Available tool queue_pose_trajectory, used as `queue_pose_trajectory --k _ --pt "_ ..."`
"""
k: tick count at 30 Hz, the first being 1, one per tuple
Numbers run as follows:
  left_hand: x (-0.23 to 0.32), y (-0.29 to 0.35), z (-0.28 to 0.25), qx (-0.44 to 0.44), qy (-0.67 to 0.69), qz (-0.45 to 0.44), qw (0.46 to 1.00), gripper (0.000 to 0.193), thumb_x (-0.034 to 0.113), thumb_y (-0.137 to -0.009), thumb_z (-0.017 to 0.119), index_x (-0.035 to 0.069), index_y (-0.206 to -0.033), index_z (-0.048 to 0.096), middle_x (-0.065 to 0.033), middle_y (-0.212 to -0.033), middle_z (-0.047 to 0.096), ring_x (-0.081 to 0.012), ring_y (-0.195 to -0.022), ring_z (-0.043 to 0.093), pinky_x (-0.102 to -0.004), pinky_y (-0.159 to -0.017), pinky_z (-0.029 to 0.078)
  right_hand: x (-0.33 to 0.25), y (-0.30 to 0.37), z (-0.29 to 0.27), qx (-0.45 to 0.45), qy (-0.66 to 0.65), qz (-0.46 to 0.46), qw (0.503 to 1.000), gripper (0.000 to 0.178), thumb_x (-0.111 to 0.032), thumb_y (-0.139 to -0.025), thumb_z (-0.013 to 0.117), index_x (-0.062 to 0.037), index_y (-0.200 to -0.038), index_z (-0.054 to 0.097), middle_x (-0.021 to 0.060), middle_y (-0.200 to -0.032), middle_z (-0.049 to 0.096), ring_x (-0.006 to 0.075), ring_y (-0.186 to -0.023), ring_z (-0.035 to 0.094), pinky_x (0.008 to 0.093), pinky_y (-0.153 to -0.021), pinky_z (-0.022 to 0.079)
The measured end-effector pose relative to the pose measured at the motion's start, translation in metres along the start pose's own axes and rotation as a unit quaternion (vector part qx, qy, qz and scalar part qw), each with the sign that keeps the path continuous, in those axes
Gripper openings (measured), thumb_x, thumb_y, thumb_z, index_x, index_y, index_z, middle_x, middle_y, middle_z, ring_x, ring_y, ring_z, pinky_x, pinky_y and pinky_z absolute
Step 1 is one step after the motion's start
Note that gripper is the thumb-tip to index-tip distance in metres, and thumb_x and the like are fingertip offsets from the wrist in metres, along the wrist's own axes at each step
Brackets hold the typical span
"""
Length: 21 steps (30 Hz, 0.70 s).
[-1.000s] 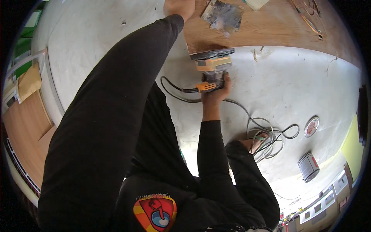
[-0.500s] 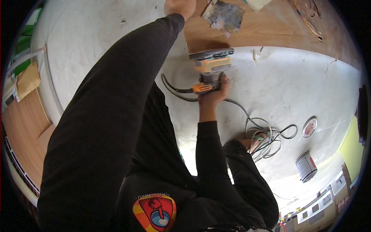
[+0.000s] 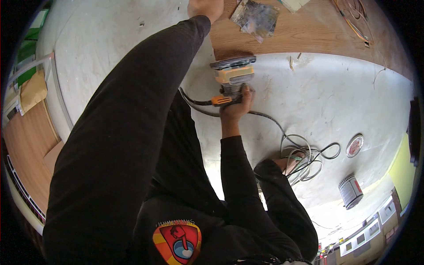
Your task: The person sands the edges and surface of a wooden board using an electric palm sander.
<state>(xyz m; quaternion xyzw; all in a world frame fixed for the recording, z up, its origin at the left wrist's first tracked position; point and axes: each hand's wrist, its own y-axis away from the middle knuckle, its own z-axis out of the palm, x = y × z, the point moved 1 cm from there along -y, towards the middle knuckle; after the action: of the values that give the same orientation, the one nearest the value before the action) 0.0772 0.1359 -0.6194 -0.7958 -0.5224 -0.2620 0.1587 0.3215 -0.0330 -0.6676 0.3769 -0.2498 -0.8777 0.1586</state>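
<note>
My right hand (image 3: 236, 109) is wrapped round an orange and black power sander (image 3: 235, 76). The sander's dark flat pad lies along the near edge of a brown wood-grain board (image 3: 300, 33). A black cord runs from the sander's orange end, left of my wrist. My left arm stretches up the left side, and my left hand (image 3: 206, 7) is at the top edge of the picture, by the board's left corner. Its fingers are out of sight. On the board lies a crumpled, dusty clear plastic bag (image 3: 256, 20).
Coiled cable (image 3: 309, 163) lies beside my foot (image 3: 291, 162) on the pale floor (image 3: 282, 97). To the right are a round metal lid (image 3: 354, 145) and a tipped tin can (image 3: 351, 192). Thin wires (image 3: 355, 24) rest on the board's far right. Wooden panels (image 3: 28, 141) stand at the left.
My right hand has slid the sander a little to the left along the board's edge. The left arm has stayed in place.
</note>
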Motion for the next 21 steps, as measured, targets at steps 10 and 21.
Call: queue_pose_trajectory --k 10,21 --pt "-0.003 -0.001 -0.002 -0.002 0.006 -0.007 1.0 0.088 0.054 -0.097 0.051 -0.018 -0.143 0.03 -0.0404 -0.109 0.064 -0.0511 -0.108 0.063 -0.0487 -0.096 0.05 -0.029 -0.03 -0.002 0.044 0.029 -0.006 0.999 0.032 -0.038 -0.095 0.053 -0.0076 -0.106 0.052 0.0103 -0.093 0.062 0.0262 -0.075 0.066 0.0408 -0.066 0.059" --pt "-0.014 -0.009 -0.001 0.014 -0.017 0.014 1.0 0.09 0.055 -0.097 0.049 -0.019 -0.145 0.028 -0.0403 -0.119 0.06 -0.0503 -0.117 0.059 -0.0468 -0.103 0.046 -0.003 -0.028 -0.02 0.022 0.007 -0.035 0.999 0.036 -0.022 -0.095 0.059 -0.0042 -0.124 0.048 0.011 -0.103 0.06 0.0231 -0.096 0.062 0.0436 -0.077 0.057"
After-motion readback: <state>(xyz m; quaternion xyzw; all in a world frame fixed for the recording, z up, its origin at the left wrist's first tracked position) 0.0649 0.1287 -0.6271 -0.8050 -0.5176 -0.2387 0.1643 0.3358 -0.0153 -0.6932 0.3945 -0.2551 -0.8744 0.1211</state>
